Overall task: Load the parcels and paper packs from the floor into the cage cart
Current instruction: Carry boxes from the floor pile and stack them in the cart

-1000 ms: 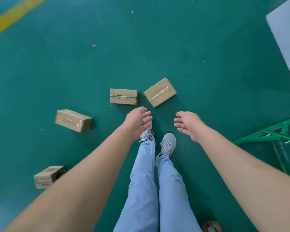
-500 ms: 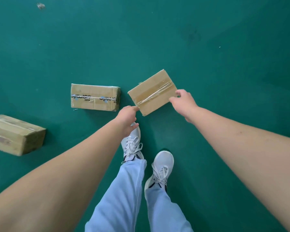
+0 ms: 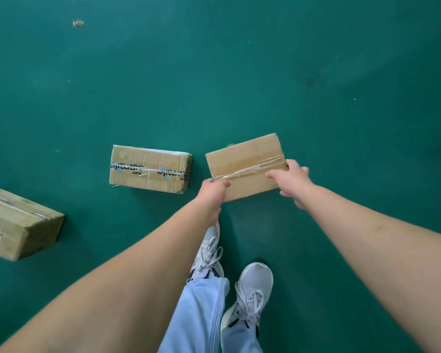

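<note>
A small taped cardboard parcel (image 3: 245,161) lies on the green floor just ahead of my feet. My left hand (image 3: 211,193) grips its near-left corner, thumb on top. My right hand (image 3: 289,180) grips its right end, thumb across the tape, fingers curled round the side. A second parcel with blue printed tape (image 3: 149,171) sits on the floor to the left, a little apart. A third parcel (image 3: 18,222) lies at the left edge, partly cut off. The cage cart is out of view.
My legs in light blue trousers and white trainers (image 3: 250,291) stand right below the held parcel. A small scrap of debris (image 3: 78,22) lies far off at the upper left. Green floor (image 3: 341,85) stretches ahead and to the right.
Both hands reached down from above my feet and closed on the two ends of the nearest parcel. The view has dropped closer to the floor.
</note>
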Demonstrator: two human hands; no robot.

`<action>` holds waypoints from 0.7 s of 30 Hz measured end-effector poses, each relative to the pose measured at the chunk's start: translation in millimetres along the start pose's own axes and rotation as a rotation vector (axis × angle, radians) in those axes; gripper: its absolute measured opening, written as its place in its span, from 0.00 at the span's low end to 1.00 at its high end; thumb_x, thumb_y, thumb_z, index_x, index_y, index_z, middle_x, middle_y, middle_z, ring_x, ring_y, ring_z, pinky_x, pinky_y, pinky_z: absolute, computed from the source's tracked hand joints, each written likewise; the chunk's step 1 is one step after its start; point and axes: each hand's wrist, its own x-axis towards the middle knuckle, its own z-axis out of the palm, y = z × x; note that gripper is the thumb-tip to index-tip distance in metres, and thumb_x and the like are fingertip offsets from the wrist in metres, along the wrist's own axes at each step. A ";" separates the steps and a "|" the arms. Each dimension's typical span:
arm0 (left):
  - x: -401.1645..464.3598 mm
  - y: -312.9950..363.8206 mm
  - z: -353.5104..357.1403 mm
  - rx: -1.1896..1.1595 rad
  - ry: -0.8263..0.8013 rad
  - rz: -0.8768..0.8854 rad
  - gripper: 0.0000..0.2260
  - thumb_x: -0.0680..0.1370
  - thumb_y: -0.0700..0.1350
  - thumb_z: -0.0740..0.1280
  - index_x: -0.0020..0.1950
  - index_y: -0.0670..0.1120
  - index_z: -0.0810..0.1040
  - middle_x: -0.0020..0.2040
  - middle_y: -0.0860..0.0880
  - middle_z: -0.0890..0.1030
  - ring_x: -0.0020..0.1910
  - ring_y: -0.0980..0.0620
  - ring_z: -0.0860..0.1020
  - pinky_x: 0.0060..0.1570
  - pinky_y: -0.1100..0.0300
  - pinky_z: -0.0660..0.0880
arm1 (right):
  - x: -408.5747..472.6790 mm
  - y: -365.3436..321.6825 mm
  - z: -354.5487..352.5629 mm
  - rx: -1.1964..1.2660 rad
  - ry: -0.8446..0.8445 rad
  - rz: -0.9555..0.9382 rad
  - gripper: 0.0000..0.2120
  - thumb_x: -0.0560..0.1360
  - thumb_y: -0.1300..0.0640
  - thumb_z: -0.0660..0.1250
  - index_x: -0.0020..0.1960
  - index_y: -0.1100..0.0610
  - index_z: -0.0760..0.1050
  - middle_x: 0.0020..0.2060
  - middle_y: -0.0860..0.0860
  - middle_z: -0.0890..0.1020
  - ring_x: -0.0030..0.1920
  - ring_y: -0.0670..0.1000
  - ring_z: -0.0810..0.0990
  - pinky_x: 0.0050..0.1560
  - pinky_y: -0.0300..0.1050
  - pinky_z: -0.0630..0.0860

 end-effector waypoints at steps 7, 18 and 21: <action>-100.5 11.5 -26.4 -0.057 0.031 0.107 0.20 0.85 0.44 0.62 0.76 0.53 0.62 0.56 0.54 0.74 0.60 0.49 0.71 0.64 0.49 0.66 | -113.6 -30.4 -35.4 0.122 -0.003 -0.037 0.31 0.77 0.48 0.70 0.76 0.49 0.62 0.67 0.52 0.67 0.59 0.53 0.73 0.66 0.57 0.74; -424.5 8.2 -111.6 -0.251 0.097 0.291 0.04 0.84 0.47 0.64 0.58 0.52 0.77 0.53 0.59 0.80 0.52 0.59 0.77 0.53 0.59 0.72 | -426.5 -111.4 -115.8 0.211 -0.026 -0.280 0.23 0.78 0.43 0.69 0.65 0.45 0.60 0.67 0.50 0.71 0.60 0.52 0.75 0.54 0.48 0.69; -507.6 -11.5 -141.9 -0.327 0.139 0.365 0.06 0.84 0.51 0.65 0.60 0.54 0.75 0.56 0.59 0.78 0.54 0.59 0.75 0.59 0.55 0.69 | -514.3 -119.9 -127.2 0.230 -0.071 -0.360 0.22 0.78 0.40 0.69 0.63 0.47 0.61 0.66 0.50 0.71 0.57 0.50 0.73 0.48 0.46 0.69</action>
